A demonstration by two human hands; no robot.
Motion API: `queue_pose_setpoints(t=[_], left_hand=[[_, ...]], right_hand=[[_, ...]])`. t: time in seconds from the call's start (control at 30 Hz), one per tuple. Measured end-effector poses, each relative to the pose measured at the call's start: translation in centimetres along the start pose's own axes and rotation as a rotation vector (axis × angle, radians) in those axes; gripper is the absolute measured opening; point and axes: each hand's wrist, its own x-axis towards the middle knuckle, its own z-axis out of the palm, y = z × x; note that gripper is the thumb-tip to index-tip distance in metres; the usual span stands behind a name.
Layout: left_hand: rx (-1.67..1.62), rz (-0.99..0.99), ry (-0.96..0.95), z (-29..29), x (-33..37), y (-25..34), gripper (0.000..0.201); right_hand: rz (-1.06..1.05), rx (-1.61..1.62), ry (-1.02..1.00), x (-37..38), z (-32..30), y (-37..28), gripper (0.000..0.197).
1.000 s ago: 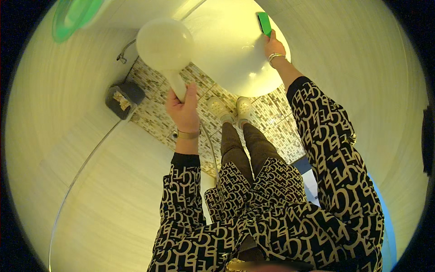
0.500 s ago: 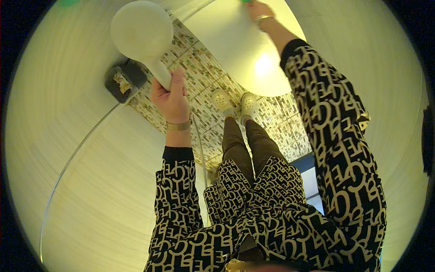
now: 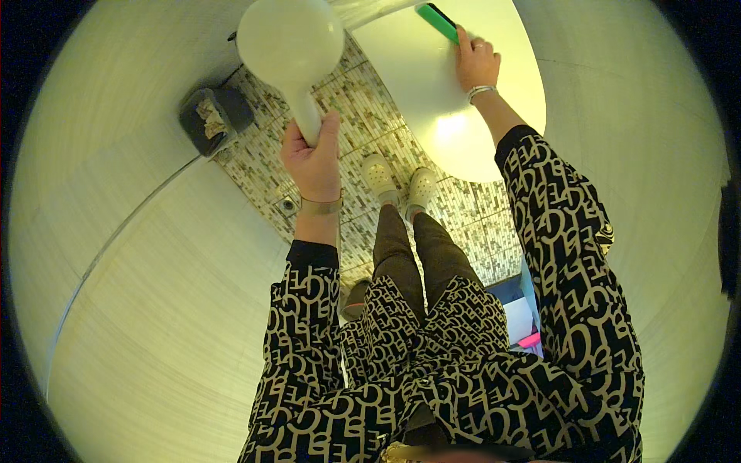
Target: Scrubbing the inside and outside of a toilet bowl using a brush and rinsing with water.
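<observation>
Bathroom seen from above, with both hands raised over a tiled floor [image 3: 463, 224]. The left hand [image 3: 312, 158] has its fingers wrapped tight round the narrow neck of a pale bulb-shaped object [image 3: 290, 42], probably a round-headed brush or a lamp globe; which one cannot be told. Its wide end points up and away from the body. The right hand [image 3: 476, 63] lies on the white oval basin [image 3: 432, 100], fingers together and pressing on the near end of a green scrubber [image 3: 438, 21], which rests flat against the basin's upper rim. A small bin [image 3: 210, 119] with crumpled paper inside stands at the wall to the left, well apart from both hands. Two pale shoes [image 3: 401, 181] stand on the tiles just below the basin.

Likely hazards, as a judgement: the grip sits at the thin neck only, so the heavy round end could swing or slip and strike the wall or floor. The scrubber is held by fingertip pressure alone; a wet, smooth surface could let it skate off the rim. Wet tiles under smooth shoes could cause a slip while both arms are stretched out.
</observation>
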Motion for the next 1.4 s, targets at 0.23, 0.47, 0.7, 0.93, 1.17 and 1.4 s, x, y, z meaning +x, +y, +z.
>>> queue_pose_setpoints(t=[0.23, 0.47, 0.7, 0.93, 1.17, 1.4], left_hand=[[0.114, -0.004, -0.061, 2.8, 0.7, -1.8, 0.014], [0.146, -0.107, -0.079, 4.5, 1.9, -2.8, 0.015], [0.149, -0.099, -0.192, 7.7, 2.6, -1.8, 0.013], [0.108, 0.072, -0.198, 11.2, 5.1, 0.3, 0.015], [0.219, 0.196, -0.021, 11.3, 2.4, 5.2, 0.014], [0.276, 0.395, 0.053, 8.8, 0.2, 9.3, 0.015]], right_hand=[[0.075, 0.012, 0.266, 0.6, 2.0, -0.5, 0.047], [0.103, 0.157, 0.184, 0.3, 1.6, -1.2, 0.044], [0.138, 0.159, 0.111, 0.5, 0.9, -0.9, 0.044], [0.138, 0.183, 0.131, 0.9, -0.3, -2.0, 0.043], [0.102, 0.217, 0.135, 1.2, -1.0, -2.4, 0.04], [0.21, 0.375, -0.031, 6.5, -4.6, 1.2, 0.023]])
